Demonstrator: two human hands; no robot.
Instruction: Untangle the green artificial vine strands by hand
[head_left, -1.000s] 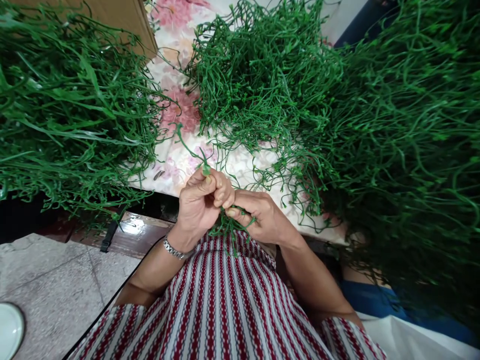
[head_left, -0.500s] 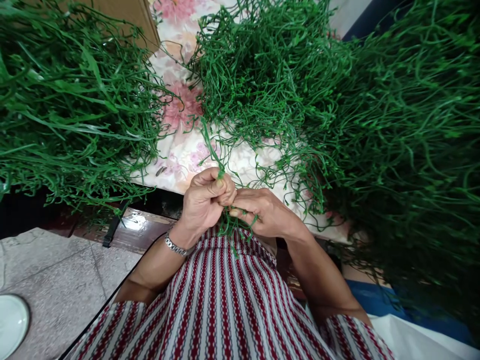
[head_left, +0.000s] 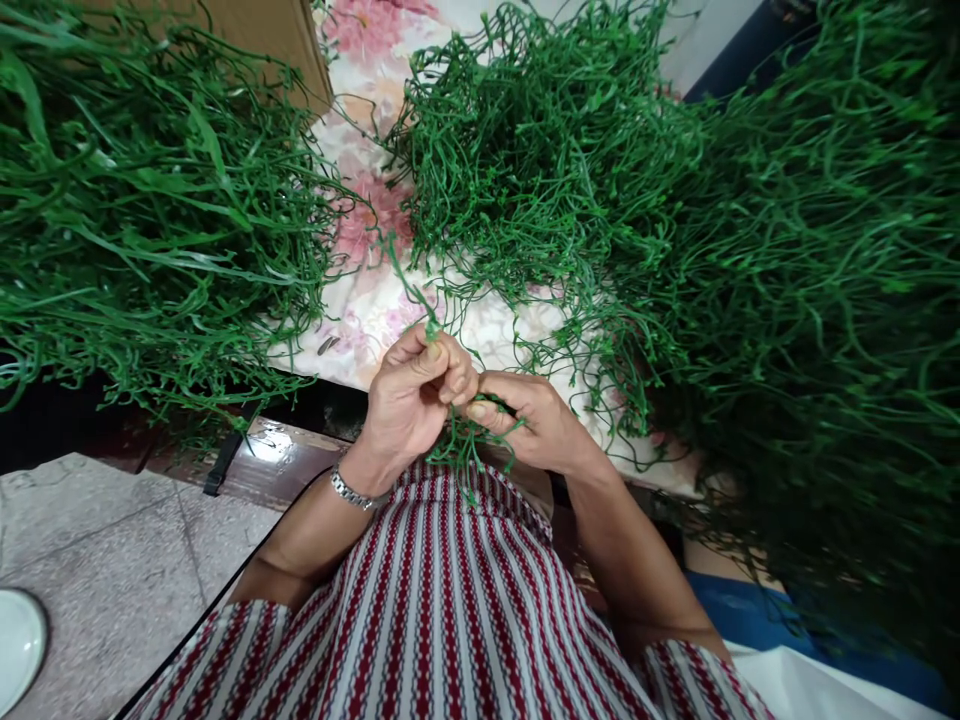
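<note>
My left hand (head_left: pixel 412 395), a metal-banded watch on its wrist, is closed on a green artificial plant stem (head_left: pixel 411 285) that looks like plastic. One end of it rises from between thumb and forefinger, tilted up and left. Thin curly sprigs (head_left: pixel 466 450) of the same green hang below the fingers. My right hand (head_left: pixel 532 420) touches the left one and pinches some of these sprigs between thumb and fingers. Where the stems pass through both hands is hidden. Both hands are just over the near edge of a flowered table cover (head_left: pixel 360 350).
Tangled green artificial stems lie in a left heap (head_left: pixel 150 230), a middle heap (head_left: pixel 540 150) and a large right heap (head_left: pixel 817 260). Behind the left heap stands a brown cardboard box (head_left: pixel 319 60). A pale round lid or dish (head_left: pixel 19 650) is on the tiled floor (head_left: pixel 112 550) at lower left.
The upper end of the stem has swung slightly left. My right thumb and fingers have shifted a little along the sprigs. The view has moved slightly.
</note>
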